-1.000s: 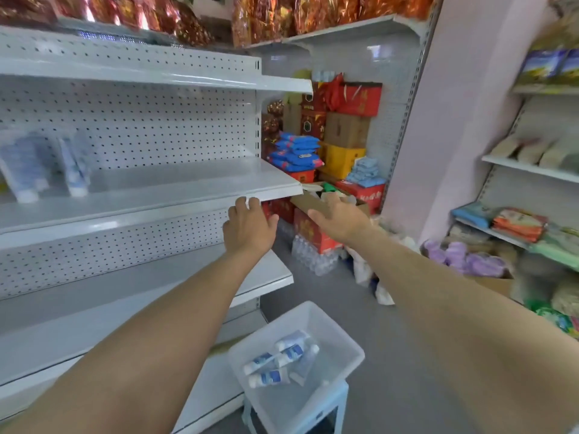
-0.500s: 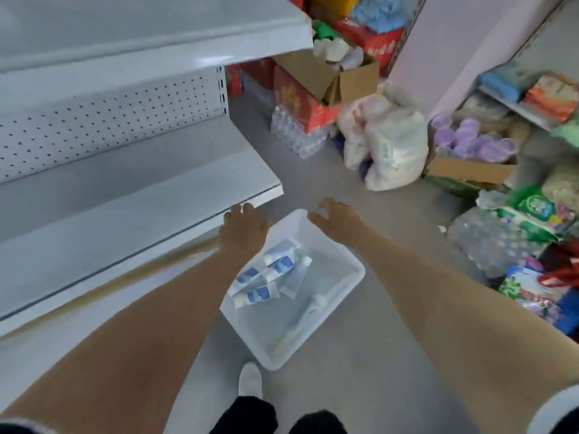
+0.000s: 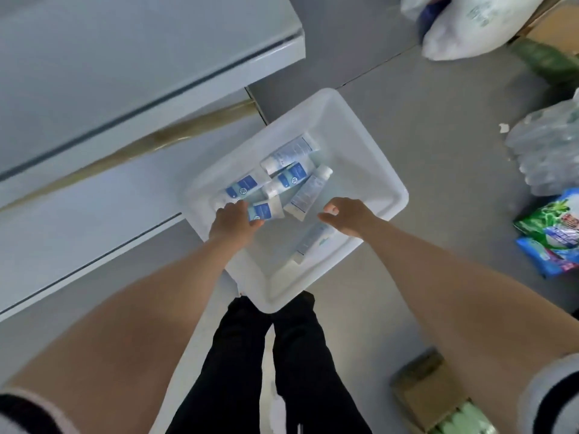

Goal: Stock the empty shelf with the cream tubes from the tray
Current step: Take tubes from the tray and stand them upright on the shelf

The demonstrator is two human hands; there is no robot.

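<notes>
No wording legible from here. White cream tubes (image 3: 293, 178) in the white plastic tray (image 3: 360, 183): three show a blue label panel with a small round white emblem, its characters too blurred to make out. Others carry blocks of fine grey print, unreadable. Green-and-blue plastic packets (image 3: 554, 227) on the floor: red and white lettering, smeared, not readable.

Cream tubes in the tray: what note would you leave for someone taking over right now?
Left hand: on a blue-label cream tube, grip unclear.
Right hand: open, hovering over the white tray, holding nothing.
About six cream tubes lie in the tray.
The shelf in view holds none.
Left to do: lift the tubes out and stock the shelf.
</notes>
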